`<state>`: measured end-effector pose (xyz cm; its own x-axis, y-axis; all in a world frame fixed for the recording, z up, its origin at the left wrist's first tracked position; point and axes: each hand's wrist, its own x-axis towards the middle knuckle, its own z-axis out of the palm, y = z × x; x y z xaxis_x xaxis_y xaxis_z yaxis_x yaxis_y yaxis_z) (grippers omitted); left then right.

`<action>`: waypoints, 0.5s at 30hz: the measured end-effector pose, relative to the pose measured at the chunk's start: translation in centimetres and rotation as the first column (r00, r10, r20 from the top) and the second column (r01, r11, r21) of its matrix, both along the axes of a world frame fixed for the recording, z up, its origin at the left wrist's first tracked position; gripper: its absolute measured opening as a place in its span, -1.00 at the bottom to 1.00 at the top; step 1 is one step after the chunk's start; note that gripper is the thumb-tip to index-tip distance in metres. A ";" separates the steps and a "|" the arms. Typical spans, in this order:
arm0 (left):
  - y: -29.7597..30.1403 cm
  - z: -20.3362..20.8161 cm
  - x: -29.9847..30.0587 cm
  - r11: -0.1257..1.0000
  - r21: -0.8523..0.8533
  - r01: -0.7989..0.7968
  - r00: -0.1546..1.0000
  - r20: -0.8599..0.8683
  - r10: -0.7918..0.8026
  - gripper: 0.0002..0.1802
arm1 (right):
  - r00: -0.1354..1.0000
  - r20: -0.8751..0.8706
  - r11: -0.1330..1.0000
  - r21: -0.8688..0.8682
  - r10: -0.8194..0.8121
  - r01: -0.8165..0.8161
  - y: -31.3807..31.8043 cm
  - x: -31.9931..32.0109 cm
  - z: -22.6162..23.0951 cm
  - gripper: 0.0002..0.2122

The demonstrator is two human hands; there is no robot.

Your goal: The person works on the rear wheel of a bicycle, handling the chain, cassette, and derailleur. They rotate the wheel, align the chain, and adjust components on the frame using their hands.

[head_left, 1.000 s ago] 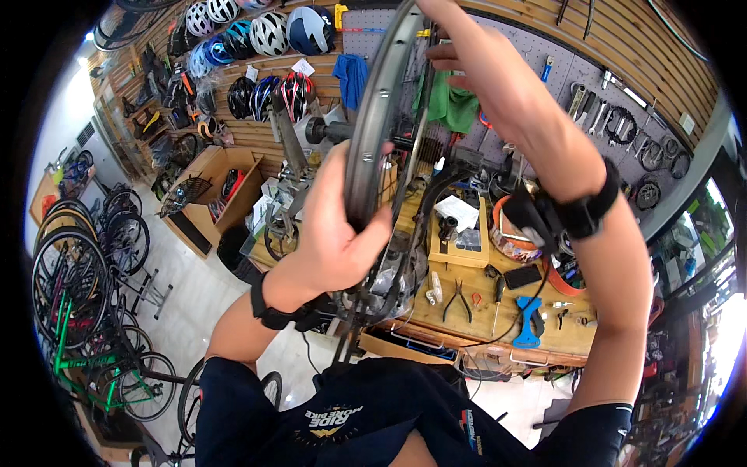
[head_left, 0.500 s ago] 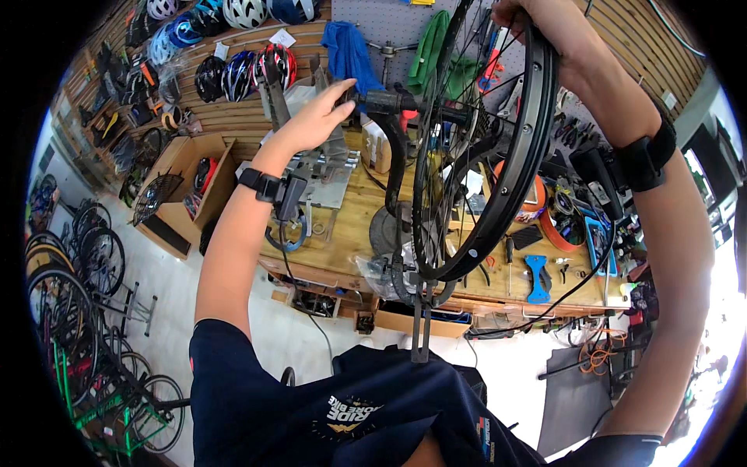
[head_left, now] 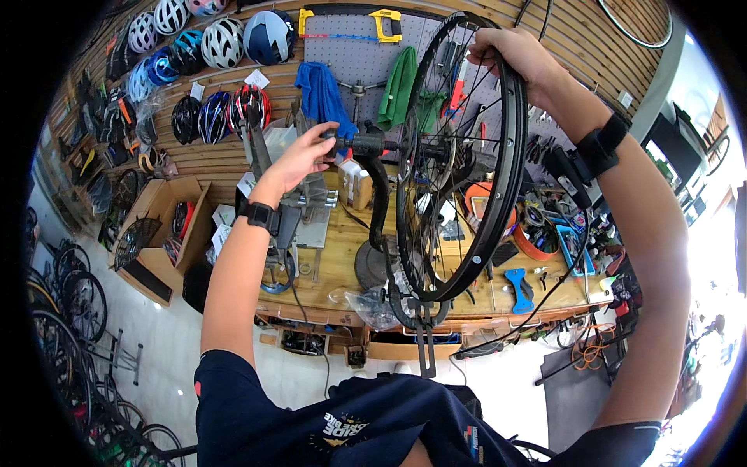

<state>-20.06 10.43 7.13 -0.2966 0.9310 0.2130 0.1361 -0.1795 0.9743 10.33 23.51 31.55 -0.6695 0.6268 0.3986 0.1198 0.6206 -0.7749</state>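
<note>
A black spoked bicycle wheel (head_left: 510, 159) stands upright in a dark wheel-truing stand (head_left: 379, 204) on the wooden bench. My right hand (head_left: 515, 56) is closed over the top of the rim, its fingertips curling inside among the spokes. At the stand's left side, my left hand (head_left: 302, 162) has its fingers and thumb bent around the dark knob (head_left: 330, 141) at the end of the axle clamp (head_left: 366, 144). Part of the knob is hidden by the fingers. Both wrists carry strapped black devices with cables.
On the wooden bench (head_left: 327, 292) lie a blue plastic tool (head_left: 517, 290), a screwdriver (head_left: 490, 288) and an orange round tray (head_left: 537, 247). A metal vise-like device (head_left: 311, 222) stands left of the wheel. Helmets, cloths and a yellow-handled hacksaw (head_left: 385, 26) hang behind.
The view has shifted, showing more of the wall. My left fingers, stretched out beside the knob before, are now curled around it. My right hand still holds the rim.
</note>
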 end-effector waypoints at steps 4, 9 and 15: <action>1.1 1.1 0.6 0.960 -0.186 -0.210 0.977 -0.014 0.211 -0.33 | 0.998 0.059 0.999 0.010 -0.031 0.031 -0.2 -1.2 0.6 -0.81; 2.1 3.2 0.9 0.877 -0.341 -0.340 0.937 -0.204 0.284 -0.23 | 1.000 -0.002 0.997 -0.070 -0.009 0.009 1.8 -1.8 2.1 -0.82; 2.9 0.6 2.5 0.980 -0.059 -0.192 0.963 -0.204 0.177 -0.24 | 0.995 -0.096 0.992 -0.130 -0.017 0.005 4.6 -1.0 7.4 -0.87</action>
<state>-17.57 13.29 7.76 -0.4240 0.8800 0.2139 0.3504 -0.0584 0.9348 9.28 28.12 38.97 -0.6245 0.6844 0.3763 0.0469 0.5138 -0.8566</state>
